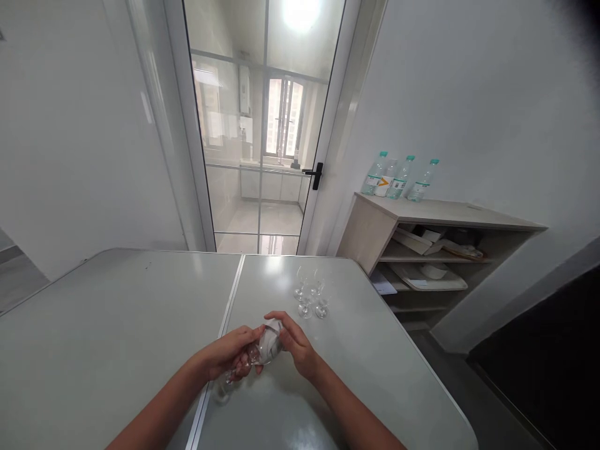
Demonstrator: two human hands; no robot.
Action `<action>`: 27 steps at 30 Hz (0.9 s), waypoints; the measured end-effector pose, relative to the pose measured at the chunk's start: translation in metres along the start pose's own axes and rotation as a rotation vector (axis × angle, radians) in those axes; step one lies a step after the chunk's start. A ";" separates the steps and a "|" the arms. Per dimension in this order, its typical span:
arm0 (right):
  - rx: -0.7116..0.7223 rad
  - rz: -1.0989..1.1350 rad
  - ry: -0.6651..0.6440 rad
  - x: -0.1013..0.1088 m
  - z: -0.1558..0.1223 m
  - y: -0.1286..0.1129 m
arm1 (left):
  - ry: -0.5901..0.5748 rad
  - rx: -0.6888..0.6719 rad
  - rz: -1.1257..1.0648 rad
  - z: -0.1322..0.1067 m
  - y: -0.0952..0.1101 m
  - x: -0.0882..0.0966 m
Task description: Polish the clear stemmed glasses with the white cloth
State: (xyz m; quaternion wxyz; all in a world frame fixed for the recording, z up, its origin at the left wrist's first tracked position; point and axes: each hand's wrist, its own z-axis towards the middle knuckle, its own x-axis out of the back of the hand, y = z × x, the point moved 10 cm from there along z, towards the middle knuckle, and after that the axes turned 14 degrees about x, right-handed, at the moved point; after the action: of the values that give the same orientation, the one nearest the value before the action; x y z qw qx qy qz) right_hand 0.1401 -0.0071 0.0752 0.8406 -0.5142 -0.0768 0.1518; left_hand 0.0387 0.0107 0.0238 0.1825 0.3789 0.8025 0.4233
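Low over the table, my left hand (234,353) is closed around a clear stemmed glass (255,355), which lies tilted with its bowl toward the right. A crumpled white tissue or cloth (270,340) fills the bowl. My right hand (297,347) curls over the bowl's mouth, fingers pressed on the white material. Just below my left hand shows a clear glass foot (222,394); I cannot tell whether it belongs to the held glass or to another one. Beyond my right hand, several small stemmed glasses (305,307) stand upright in a cluster on the table.
The pale table (140,325) has a light seam strip (229,300) running across it. A wooden shelf unit (450,215) at the right bears several plastic bottles (396,181) on top, with a tray (435,278) inside. Behind the table is a glass door (262,200).
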 end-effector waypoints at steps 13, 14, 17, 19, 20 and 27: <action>-0.185 0.132 0.335 0.016 -0.002 0.036 | 0.880 -0.618 0.832 -0.017 0.026 0.026; -0.177 0.118 0.335 0.017 -0.002 0.036 | 0.867 -0.604 0.827 -0.016 0.027 0.024; -0.105 0.043 0.294 0.021 0.000 0.024 | 0.730 -0.450 0.644 -0.012 0.031 0.026; -0.047 0.020 0.240 0.020 0.001 0.012 | 0.502 -0.323 0.408 -0.007 0.028 0.020; -0.023 0.023 0.210 0.018 0.000 0.006 | 0.362 -0.251 0.277 -0.003 0.024 0.014; 0.001 0.021 0.150 0.012 -0.003 -0.004 | -0.023 0.011 -0.033 0.009 -0.003 -0.005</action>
State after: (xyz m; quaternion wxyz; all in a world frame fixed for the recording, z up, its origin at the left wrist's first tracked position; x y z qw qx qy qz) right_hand 0.1525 -0.0072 0.0773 0.8427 -0.5244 -0.0080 0.1217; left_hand 0.0457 0.0109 0.0167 0.1965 0.3716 0.8087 0.4115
